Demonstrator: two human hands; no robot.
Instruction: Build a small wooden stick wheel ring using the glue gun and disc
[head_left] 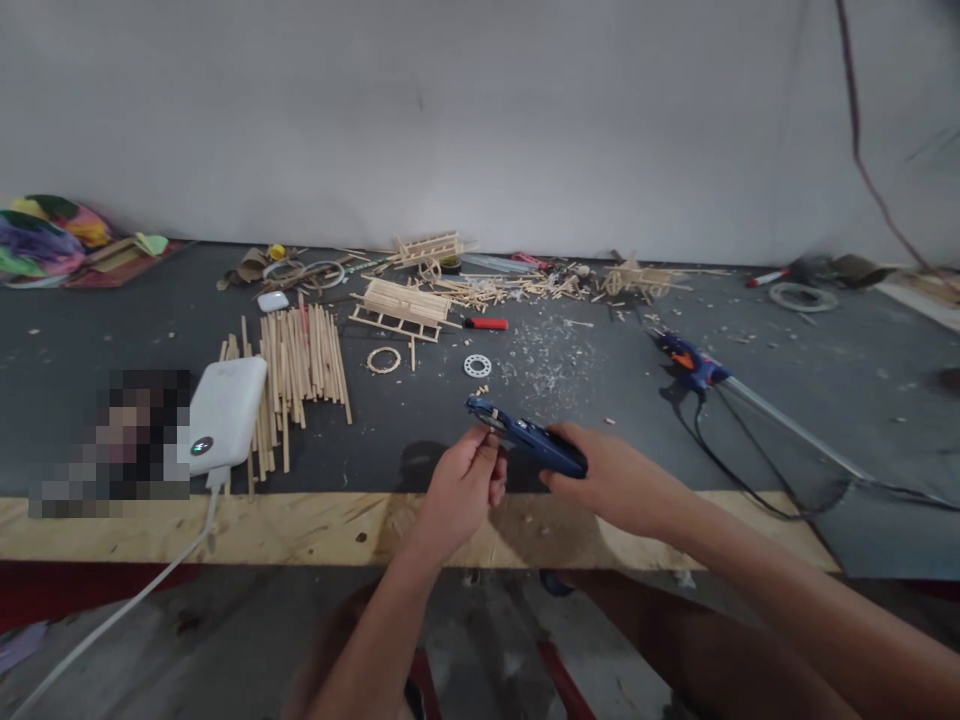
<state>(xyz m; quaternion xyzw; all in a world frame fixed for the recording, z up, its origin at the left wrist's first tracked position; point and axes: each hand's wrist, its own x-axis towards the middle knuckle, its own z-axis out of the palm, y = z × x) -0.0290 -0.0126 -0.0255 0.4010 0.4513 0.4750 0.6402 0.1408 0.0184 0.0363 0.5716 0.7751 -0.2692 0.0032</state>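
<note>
My right hand (604,470) is wrapped round the handles of a dark blue hand cutter (536,438), its jaws pointing left above the table's front part. At those jaws my left hand (463,482) pinches a thin wooden stick (495,414); only a short pale bit of it shows, the rest hidden by the fingers. Just beyond the jaws lie a few short cut wood pieces (482,390) and a white ring with holes (477,366). A wooden ring (384,360) and a small slatted wooden cart-like model (401,305) are farther back.
Many wooden sticks (319,360) lie at left beside a white power bank (229,410) with its cable. A blue glue gun (690,362) rests at right, its cord trailing. A red lighter-like item (486,323), wood scraps (517,290) and another wooden model (637,280) sit toward the wall.
</note>
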